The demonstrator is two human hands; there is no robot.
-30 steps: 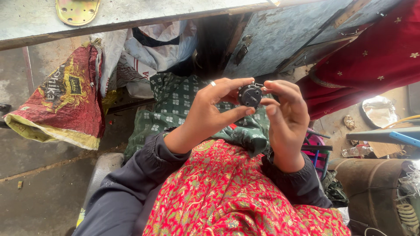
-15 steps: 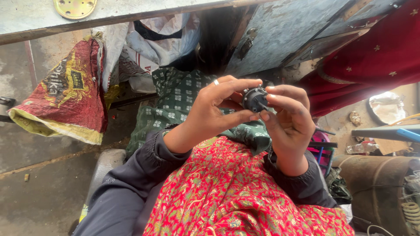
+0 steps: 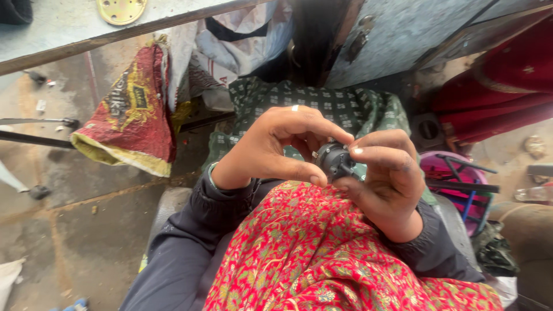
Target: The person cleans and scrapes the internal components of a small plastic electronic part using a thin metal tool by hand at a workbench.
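A small black round part (image 3: 335,160), like a knob or little motor housing, sits between both my hands above my lap. My left hand (image 3: 276,147) pinches it from the left with thumb and fingers; a ring shows on one finger. My right hand (image 3: 383,178) grips it from the right, thumb tip on its top. Under the hands lies red patterned cloth (image 3: 322,253) over my knees. Dark sleeves cover both forearms.
A red and yellow sack (image 3: 132,112) hangs at the left by a grey bench edge (image 3: 86,40) with a round brass plate (image 3: 121,8). Green checked cloth (image 3: 299,103) lies ahead. A pink basket with tools (image 3: 455,184) stands at the right.
Both hands with the black part have come lower and nearer to my lap. The part has turned a little between my fingers.
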